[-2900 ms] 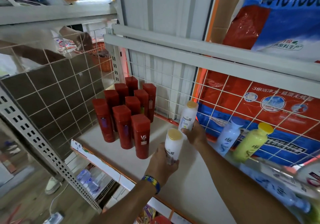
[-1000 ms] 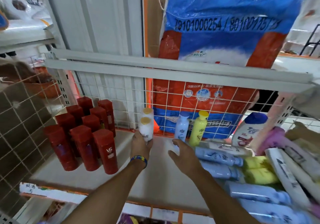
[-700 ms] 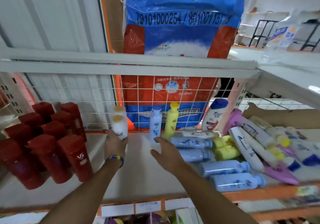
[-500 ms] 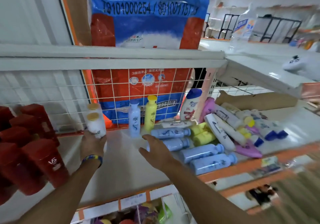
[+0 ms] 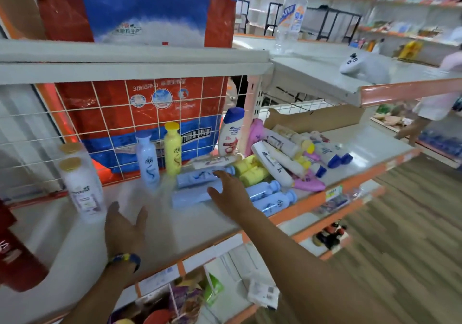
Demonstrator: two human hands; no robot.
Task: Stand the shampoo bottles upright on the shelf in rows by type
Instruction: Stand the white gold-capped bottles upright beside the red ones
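Two slack, empty hands: left hand [image 5: 125, 228] idle at eight o'clock; right hand [image 5: 230, 196], seemingly touching a toppled blue bottle [image 5: 187, 198], must grasp and right it.

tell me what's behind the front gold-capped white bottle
A second gold-capped white bottle stands directly behind the front bottle; only its cap and shoulder show, the rest is covered. Behind both runs the white wire grid.

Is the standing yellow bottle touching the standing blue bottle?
Apart. The head view shows a clear gap between the standing yellow bottle and the standing blue bottle.
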